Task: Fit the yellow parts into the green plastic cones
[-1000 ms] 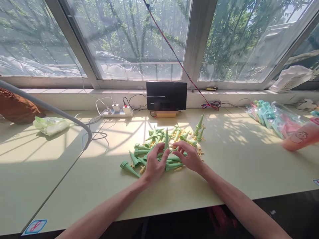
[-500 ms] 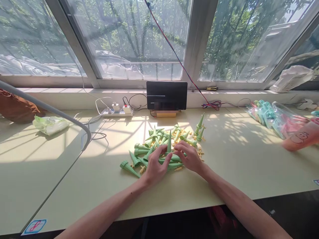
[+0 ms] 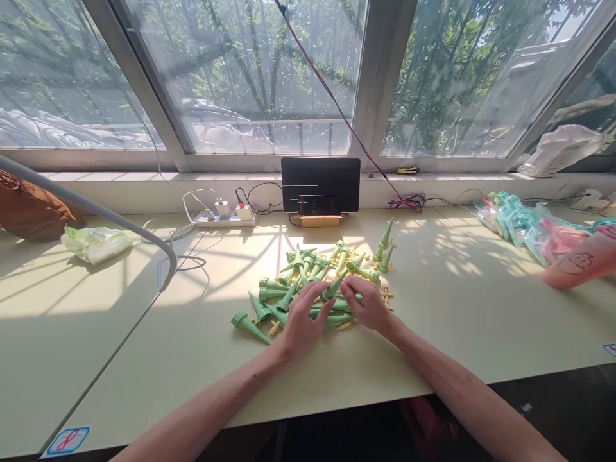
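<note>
My left hand [image 3: 304, 314] grips a green plastic watering spike [image 3: 334, 285] by its wide collar, with the pointed tip leaning up and to the right. Close beside it, my right hand [image 3: 368, 303] is closed in a pinch; whatever its fingertips hold is hidden. Beneath and behind both hands lies a heap of similar green spikes [image 3: 273, 292], mixed with small yellow cross-shaped pieces [image 3: 386, 296]. Two spikes [image 3: 384, 239] stand upright at the heap's right back edge. One loose spike [image 3: 248, 324] rests at its left front.
A dark screen [image 3: 320, 183] stands against the sill, with a phone [image 3: 319, 205] before it. To the left are a power strip [image 3: 226, 219], a grey curved tube [image 3: 120, 218] and a green packet [image 3: 96, 244]. Bagged teal and pink items [image 3: 520, 224] and a pink cup [image 3: 580, 264] lie right.
The held spike has tipped from upright to leaning right. My right hand's fingers have drawn closer together beside it. The heap looks the same.
</note>
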### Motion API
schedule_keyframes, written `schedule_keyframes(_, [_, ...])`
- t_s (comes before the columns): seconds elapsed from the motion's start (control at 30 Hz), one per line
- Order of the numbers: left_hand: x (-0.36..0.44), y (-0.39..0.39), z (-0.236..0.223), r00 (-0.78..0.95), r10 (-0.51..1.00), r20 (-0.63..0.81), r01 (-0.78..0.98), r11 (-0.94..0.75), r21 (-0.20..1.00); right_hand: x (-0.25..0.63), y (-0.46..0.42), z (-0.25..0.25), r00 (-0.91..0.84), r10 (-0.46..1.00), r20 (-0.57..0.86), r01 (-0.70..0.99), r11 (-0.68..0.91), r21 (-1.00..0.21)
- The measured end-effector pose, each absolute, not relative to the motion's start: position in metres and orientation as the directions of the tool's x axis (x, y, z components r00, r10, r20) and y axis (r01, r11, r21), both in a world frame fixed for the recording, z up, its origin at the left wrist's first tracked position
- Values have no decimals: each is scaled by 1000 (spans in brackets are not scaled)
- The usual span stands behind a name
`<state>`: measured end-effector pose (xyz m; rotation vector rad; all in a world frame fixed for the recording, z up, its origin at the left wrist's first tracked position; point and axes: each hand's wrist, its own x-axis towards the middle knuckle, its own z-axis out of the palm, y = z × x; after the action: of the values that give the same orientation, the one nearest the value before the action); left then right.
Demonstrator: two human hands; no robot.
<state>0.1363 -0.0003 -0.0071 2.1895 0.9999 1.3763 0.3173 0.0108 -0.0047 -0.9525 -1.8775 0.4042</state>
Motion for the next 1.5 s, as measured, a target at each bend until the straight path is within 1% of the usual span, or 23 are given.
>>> schedule_keyframes(0.1, [136, -1, -6, 220, 753, 620, 407, -649, 643, 316, 10, -3, -223, 765, 604, 392, 638, -662])
schedule_keyframes(0.17, [136, -2, -5, 180, 782, 596, 418, -610, 673, 316, 10, -4, -226, 749, 623, 359, 658, -662])
schedule_keyframes(0.27, [137, -2, -4, 135, 827, 546, 407, -548, 730, 317, 12, -8, -242, 708, 663, 356, 701, -619])
schedule_keyframes(0.4, [137, -1, -3, 104, 855, 509, 386, -506, 771, 319, 16, -10, -263, 662, 702, 386, 739, -553])
schedule_keyframes(0.6, [137, 0, -4, 103, 860, 500, 363, -501, 785, 320, 18, -11, -293, 577, 763, 445, 788, -426])
schedule_keyframes(0.7, [136, 0, -4, 121, 850, 513, 363, -519, 774, 319, 18, -15, -302, 556, 774, 455, 798, -395])
schedule_keyframes(0.77, [136, 0, -4, 144, 847, 511, 353, -526, 773, 319, 18, -18, -302, 565, 768, 463, 791, -400])
schedule_keyframes(0.87, [135, 1, -6, 173, 839, 516, 339, -542, 769, 318, 18, -20, -296, 605, 740, 472, 766, -437])
schedule_keyframes(1.13, [134, 5, -15, 167, 797, 581, 356, -598, 718, 317, 12, -11, -318, 675, 666, 453, 725, -518])
schedule_keyframes(1.3, [135, 5, -8, 213, 779, 590, 308, -627, 716, 316, 11, -8, -342, 694, 633, 433, 714, -550])
schedule_keyframes(1.4, [135, 4, -4, 224, 761, 609, 316, -648, 693, 316, 12, -9, -302, 700, 647, 431, 706, -563])
schedule_keyframes(1.5, [135, 3, 0, 155, 766, 624, 327, -636, 699, 317, 14, -9, -245, 700, 671, 437, 697, -568])
